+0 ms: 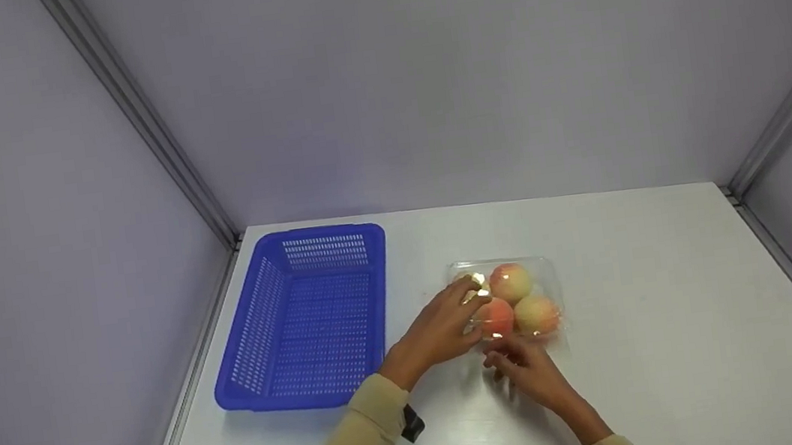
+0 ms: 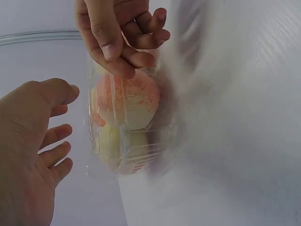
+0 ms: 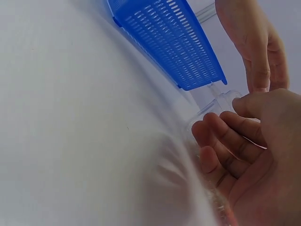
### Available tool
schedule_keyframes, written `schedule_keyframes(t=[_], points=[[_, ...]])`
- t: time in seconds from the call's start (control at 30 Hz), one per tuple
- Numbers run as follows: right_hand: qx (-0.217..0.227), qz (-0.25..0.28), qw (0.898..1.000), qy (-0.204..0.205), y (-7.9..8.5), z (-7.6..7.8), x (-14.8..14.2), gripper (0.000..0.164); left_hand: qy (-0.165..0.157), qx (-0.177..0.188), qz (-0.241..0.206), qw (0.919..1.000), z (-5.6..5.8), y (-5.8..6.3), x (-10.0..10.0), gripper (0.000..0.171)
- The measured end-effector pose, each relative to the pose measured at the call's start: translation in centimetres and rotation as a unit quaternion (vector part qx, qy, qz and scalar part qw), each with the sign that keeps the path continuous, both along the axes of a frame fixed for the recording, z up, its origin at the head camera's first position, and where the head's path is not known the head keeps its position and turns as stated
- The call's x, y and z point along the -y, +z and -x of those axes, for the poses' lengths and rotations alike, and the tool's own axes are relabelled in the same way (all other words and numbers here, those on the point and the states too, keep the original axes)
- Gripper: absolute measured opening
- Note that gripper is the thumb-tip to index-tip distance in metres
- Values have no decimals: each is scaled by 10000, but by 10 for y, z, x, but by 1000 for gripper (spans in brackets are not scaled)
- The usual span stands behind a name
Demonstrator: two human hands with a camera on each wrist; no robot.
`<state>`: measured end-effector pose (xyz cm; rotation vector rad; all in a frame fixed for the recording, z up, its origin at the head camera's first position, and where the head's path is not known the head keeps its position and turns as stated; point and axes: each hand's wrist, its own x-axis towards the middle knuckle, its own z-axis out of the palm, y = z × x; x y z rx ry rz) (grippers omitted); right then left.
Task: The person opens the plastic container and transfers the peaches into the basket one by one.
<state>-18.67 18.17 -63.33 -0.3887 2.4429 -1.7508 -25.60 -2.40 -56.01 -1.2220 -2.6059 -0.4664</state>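
A clear plastic clamshell box point(image 1: 552, 279) holding several red-and-yellow peaches point(image 1: 510, 282) sits on the white table. My left hand point(image 1: 445, 324) hovers over the box's left side, its fingers spread and bent above the lid in the head view. In the left wrist view that hand stands apart from the box, with thumb and fingers parted. My right hand point(image 1: 527, 370) is at the box's front edge, fingers loosely bent. Its fingertips point(image 2: 123, 69) overlap the front wall near a peach point(image 2: 129, 99) in the left wrist view. Nothing shows between its thumb and fingers.
A blue perforated plastic basket point(image 1: 381, 285) stands to the left of the box, close to my left forearm. Grey-white panels point(image 1: 456, 94) rise behind the white table point(image 1: 664, 310) and along both its sides, with metal rails point(image 1: 150, 124) at the corners.
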Motion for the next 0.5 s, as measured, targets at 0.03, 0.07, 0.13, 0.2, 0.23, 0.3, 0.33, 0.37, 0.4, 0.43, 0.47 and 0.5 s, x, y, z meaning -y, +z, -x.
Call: schedule_keyframes(t=[0.03, 0.07, 0.13, 0.2, 0.23, 0.3, 0.33, 0.37, 0.4, 0.43, 0.47, 0.5], points=[[96, 98, 9999, 7, -1, 0, 1, 26, -22, -64, 10, 10000, 0, -1, -1, 42], [203, 200, 9996, 0, -1, 0, 2, 27, -41, -129, 37, 9999, 0, -2, -1, 42], [386, 377, 9985, -44, -3, 0, 4, 31, -94, -233, 57, 9997, -1, -4, -2, 42], [525, 511, 9973, -95, -5, 1, 6, 34, -137, -249, 102, 9995, -1, -6, -3, 42], [594, 557, 9966, -132, -5, 1, 7, 35, -146, -222, 119, 9996, -2, -7, -3, 43], [698, 597, 9955, -225, -6, 2, 10, 38, -134, -156, 173, 9996, -3, -8, -3, 44], [751, 631, 9948, -271, -7, 2, 12, 39, -124, -156, 190, 9996, -4, -9, -3, 44], [803, 650, 9942, -311, -8, 2, 13, 40, -119, -128, 200, 9996, -4, -10, -3, 45], [843, 670, 9936, -341, -9, 2, 14, 41, -106, -145, 218, 9996, -5, -11, -4, 45], [889, 684, 9930, -372, -9, 2, 16, 41, -96, -166, 242, 9995, -5, -12, -4, 44], [910, 700, 9926, -393, -10, 2, 17, 40, -77, -191, 276, 9994, -6, -13, -5, 44], [919, 715, 9924, -408, -11, 1, 18, 40, -58, -192, 284, 9994, -6, -13, -6, 44]])
